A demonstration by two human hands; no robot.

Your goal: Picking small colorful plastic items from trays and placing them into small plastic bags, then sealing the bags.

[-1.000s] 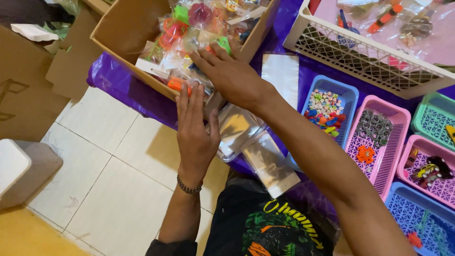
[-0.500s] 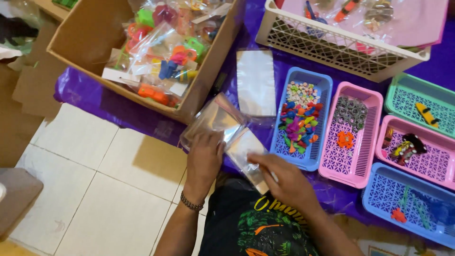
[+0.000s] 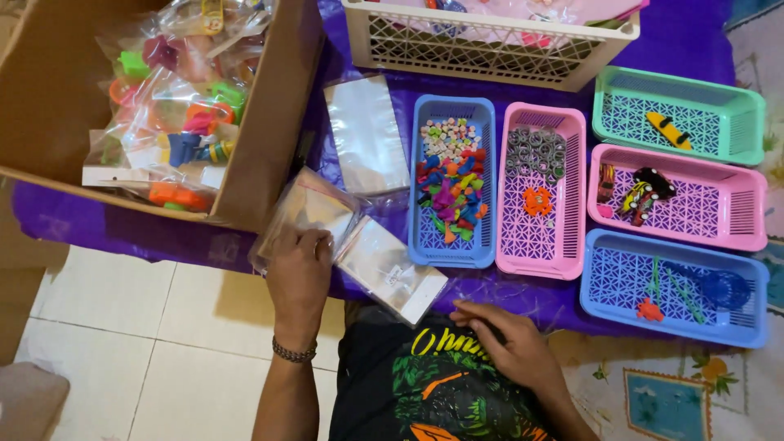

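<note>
Clear plastic is what the left hand (image 3: 298, 273) presses on — a stack of small see-through plastic bags (image 3: 306, 211) lying on the purple cloth-covered worktop (image 3: 694, 41). Its fingers are bent down over the near edge of the stack, clamped on it. One shiny flat plastic bag (image 3: 388, 269) lies just beside that hand, near the worktop's edge. The right hand (image 3: 506, 343) rests low by the person's black printed shirt (image 3: 425, 392), fingers loosely curled and holding nothing.

Another flat clear bag (image 3: 365, 135) lies further up, between the brown cardboard box of filled toy packets (image 3: 269, 122) and the long blue plastic basket of tiny bright beads (image 3: 452, 184). Next to it sits a pink basket with metal rings (image 3: 541, 192) — then more pink, green and blue baskets to the right.
</note>
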